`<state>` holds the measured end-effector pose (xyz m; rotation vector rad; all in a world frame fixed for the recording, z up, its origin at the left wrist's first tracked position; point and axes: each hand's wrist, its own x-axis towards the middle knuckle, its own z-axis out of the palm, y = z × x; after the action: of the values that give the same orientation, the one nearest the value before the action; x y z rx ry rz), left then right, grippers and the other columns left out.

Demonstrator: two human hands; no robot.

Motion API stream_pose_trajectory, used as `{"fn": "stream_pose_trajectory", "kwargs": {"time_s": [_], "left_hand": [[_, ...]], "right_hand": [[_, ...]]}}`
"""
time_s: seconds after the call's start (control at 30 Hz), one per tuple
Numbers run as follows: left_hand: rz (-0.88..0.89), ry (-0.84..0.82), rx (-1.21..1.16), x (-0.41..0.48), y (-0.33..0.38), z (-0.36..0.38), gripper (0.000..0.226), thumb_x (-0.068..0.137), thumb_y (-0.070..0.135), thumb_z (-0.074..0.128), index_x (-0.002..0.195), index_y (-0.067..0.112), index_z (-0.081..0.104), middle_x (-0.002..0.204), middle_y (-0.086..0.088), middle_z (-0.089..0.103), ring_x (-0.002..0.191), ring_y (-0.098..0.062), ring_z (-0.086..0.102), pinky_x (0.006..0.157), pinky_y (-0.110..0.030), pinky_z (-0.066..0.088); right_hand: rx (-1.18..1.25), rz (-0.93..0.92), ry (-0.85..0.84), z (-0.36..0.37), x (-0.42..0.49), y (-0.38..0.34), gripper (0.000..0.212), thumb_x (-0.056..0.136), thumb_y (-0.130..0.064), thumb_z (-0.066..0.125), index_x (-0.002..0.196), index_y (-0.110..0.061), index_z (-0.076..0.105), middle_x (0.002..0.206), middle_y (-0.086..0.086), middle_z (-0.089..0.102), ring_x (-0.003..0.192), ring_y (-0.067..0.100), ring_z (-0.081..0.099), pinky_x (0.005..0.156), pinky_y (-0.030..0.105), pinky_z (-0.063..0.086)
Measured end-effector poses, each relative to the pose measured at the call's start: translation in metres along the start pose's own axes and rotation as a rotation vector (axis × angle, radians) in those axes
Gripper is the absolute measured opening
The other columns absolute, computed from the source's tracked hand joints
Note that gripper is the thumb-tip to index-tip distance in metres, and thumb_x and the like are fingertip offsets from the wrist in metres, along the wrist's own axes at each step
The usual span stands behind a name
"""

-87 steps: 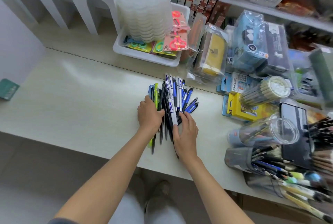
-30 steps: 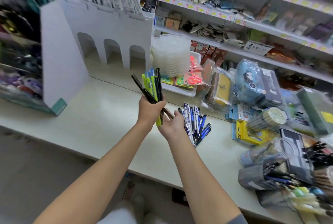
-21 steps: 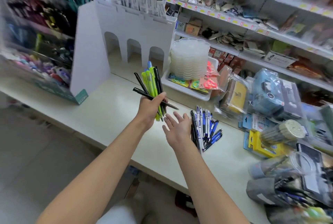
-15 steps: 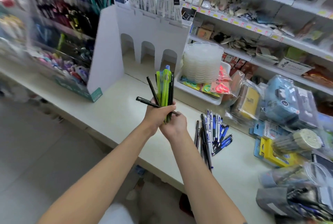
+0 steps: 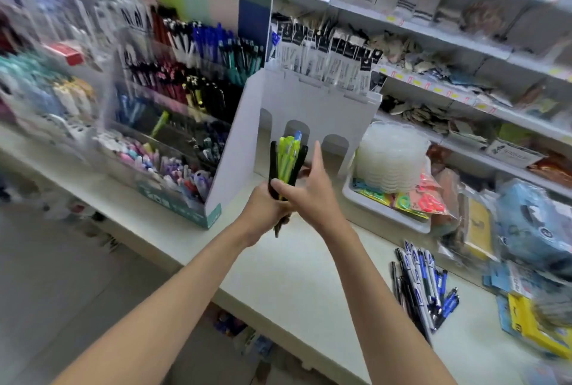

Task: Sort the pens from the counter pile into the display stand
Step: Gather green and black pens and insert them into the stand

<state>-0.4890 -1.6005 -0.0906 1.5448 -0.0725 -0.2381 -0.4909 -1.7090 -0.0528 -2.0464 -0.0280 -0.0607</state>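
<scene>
My left hand (image 5: 263,210) now grips the bundle of green and black plastic pens (image 5: 286,158) upright and squared up, near the tiered cardboard display stand (image 5: 185,90), far left. My right hand (image 5: 312,192) has loosened, fingers spread. The blue-and-white pen pile (image 5: 422,285) stays near right on the white table (image 5: 294,279). I judge slotting is next.

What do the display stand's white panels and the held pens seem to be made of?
Display stand: probably matte white cardboard, given its thin flat panels and cut arches. Pens in the left hand: likely glossy plastic, judging by the bright green and black barrels.
</scene>
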Motion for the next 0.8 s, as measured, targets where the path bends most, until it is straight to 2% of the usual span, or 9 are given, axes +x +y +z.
{"fn": "stream_pose_trajectory", "kwargs": {"time_s": [0.07,0.13,0.27,0.4,0.53,0.57,0.63,0.67,0.8], "left_hand": [[0.009,-0.056,-0.016,0.013,0.004,-0.034,0.015,0.083,-0.007,0.066,0.089,0.006,0.063,0.061,-0.007,0.052,0.051,-0.018,0.045,0.044,-0.025,0.038],[-0.002,-0.136,-0.056,0.024,0.007,-0.069,0.015,0.083,-0.003,0.07,0.086,0.009,0.061,0.058,-0.004,0.051,0.049,-0.016,0.046,0.045,-0.026,0.037],[-0.055,-0.267,-0.182,0.037,0.014,-0.135,0.009,0.089,0.001,0.067,0.089,0.005,0.059,0.063,-0.007,0.054,0.051,-0.014,0.05,0.046,-0.023,0.041],[-0.051,-0.339,-0.238,0.045,0.025,-0.188,0.013,0.094,0.013,0.064,0.102,0.004,0.064,0.077,-0.005,0.065,0.062,-0.015,0.057,0.056,-0.028,0.048],[-0.066,-0.314,-0.267,0.048,0.03,-0.216,0.018,0.092,0.019,0.064,0.108,0.012,0.069,0.091,-0.004,0.075,0.081,-0.017,0.068,0.068,-0.03,0.056],[-0.074,-0.306,-0.271,0.049,0.03,-0.22,0.018,0.092,0.019,0.064,0.109,0.015,0.069,0.094,-0.003,0.076,0.084,-0.017,0.07,0.069,-0.03,0.056],[-0.082,-0.308,-0.261,0.052,0.031,-0.223,0.021,0.093,0.019,0.064,0.114,0.016,0.067,0.102,-0.006,0.076,0.093,-0.022,0.071,0.076,-0.035,0.058],[-0.083,-0.302,-0.249,0.052,0.032,-0.224,0.022,0.093,0.02,0.064,0.115,0.017,0.067,0.104,-0.006,0.076,0.097,-0.023,0.071,0.079,-0.037,0.058],[-0.099,-0.204,-0.232,0.06,0.034,-0.231,0.025,0.091,0.021,0.069,0.114,0.012,0.066,0.098,-0.004,0.077,0.098,-0.023,0.072,0.082,-0.039,0.058]], "right_hand": [[0.081,0.008,0.066,0.018,0.018,-0.012,0.082,0.077,-0.015,0.079,0.147,-0.014,0.036,0.1,-0.011,0.064,0.082,-0.004,0.061,0.068,0.004,0.044],[0.139,0.004,0.075,0.039,0.031,-0.028,0.05,0.078,-0.009,0.077,0.123,-0.018,0.058,0.096,-0.009,0.069,0.081,-0.002,0.065,0.067,0.01,0.047],[0.284,0.047,0.131,0.084,0.05,-0.055,0.028,0.082,-0.006,0.073,0.108,-0.017,0.069,0.096,0.002,0.074,0.086,0.014,0.069,0.07,0.026,0.055],[0.326,0.038,0.185,0.117,0.06,-0.077,0.01,0.09,-0.006,0.066,0.1,-0.004,0.065,0.074,0.002,0.064,0.064,0.017,0.058,0.063,0.029,0.051],[0.345,0.017,0.281,0.141,0.065,-0.093,0.014,0.092,-0.006,0.063,0.105,-0.009,0.065,0.082,-0.002,0.069,0.071,0.01,0.063,0.066,0.028,0.051],[0.333,0.015,0.314,0.145,0.065,-0.097,0.026,0.091,-0.004,0.064,0.117,-0.011,0.061,0.086,-0.002,0.07,0.074,0.008,0.065,0.067,0.025,0.051],[0.323,0.017,0.37,0.147,0.065,-0.1,0.063,0.09,-0.003,0.066,0.144,-0.022,0.038,0.093,-0.002,0.068,0.078,0.002,0.066,0.068,0.02,0.053],[0.328,0.009,0.387,0.148,0.065,-0.1,0.072,0.09,-0.003,0.066,0.149,-0.025,0.03,0.095,-0.001,0.067,0.079,0.002,0.066,0.069,0.019,0.053],[0.271,-0.053,0.481,0.143,0.072,-0.105,0.056,0.093,-0.001,0.06,0.141,-0.02,0.039,0.094,0.011,0.066,0.077,0.014,0.064,0.068,0.029,0.057]]}}
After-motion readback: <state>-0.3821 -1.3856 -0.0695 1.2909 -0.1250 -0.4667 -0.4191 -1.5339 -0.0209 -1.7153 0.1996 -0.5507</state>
